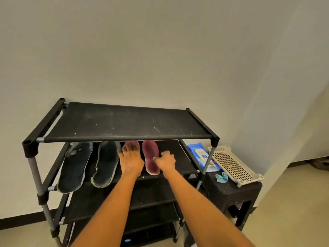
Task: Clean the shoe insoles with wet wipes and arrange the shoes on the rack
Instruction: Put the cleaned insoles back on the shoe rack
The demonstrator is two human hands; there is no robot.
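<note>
A black shoe rack (124, 138) stands against the wall. Its second shelf holds two dark insoles (75, 166) (106, 163) on the left and two maroon insoles on the right. My left hand (130, 162) lies flat with straight fingers on the left maroon insole (131, 145), covering most of it. My right hand (164, 160) pinches the right edge of the right maroon insole (151, 157) with curled fingers. A blue pack of wet wipes (202, 155) lies on the stool to the right.
A dark wicker stool (229, 191) stands right of the rack, carrying a cream plastic tray (233, 164) and a crumpled blue wipe (221, 177). The rack's top shelf is dusty and bare. Lower shelves are dark. Beige floor lies to the right.
</note>
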